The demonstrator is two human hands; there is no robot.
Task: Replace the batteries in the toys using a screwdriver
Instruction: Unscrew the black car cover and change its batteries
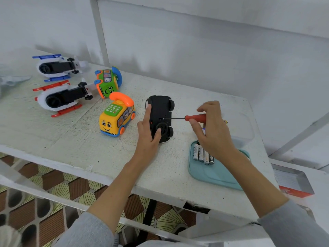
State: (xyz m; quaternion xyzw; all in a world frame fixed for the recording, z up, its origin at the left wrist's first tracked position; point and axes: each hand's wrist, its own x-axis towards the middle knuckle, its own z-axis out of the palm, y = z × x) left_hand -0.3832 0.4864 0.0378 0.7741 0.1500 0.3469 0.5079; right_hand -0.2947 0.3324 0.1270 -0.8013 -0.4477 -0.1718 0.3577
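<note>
Pinning the toy car (161, 118) belly-up on the table (74, 145) with my left hand (148, 130): forefinger laid straight along its near side, thumb pressed flat by the round hub at its underside, nothing curled round it, so the weight of the hand alone keeps it from rolling on its wheels. Right hand (211, 128) has the screwdriver (188, 118), fingers (195, 123) pinched round the red handle, shaft lying nearly level and the tip set at a small screw about midway along the chassis. Holding high on the handle lets me twirl it between fingertips; I judge this is the loosening of the battery cover, cover not yet off. Batteries (203, 155) wait in a row on the blue tray (213, 175), just under my right wrist, close for the swap. Other toys parked well to the left, out of the way: yellow bus (116, 118), green bus (106, 82), and two helicopters, red-skid (60, 98) and blue-skid (57, 67), both lying with undersides showing. Risk: tip slipping off the screw if the car shifts.
</note>
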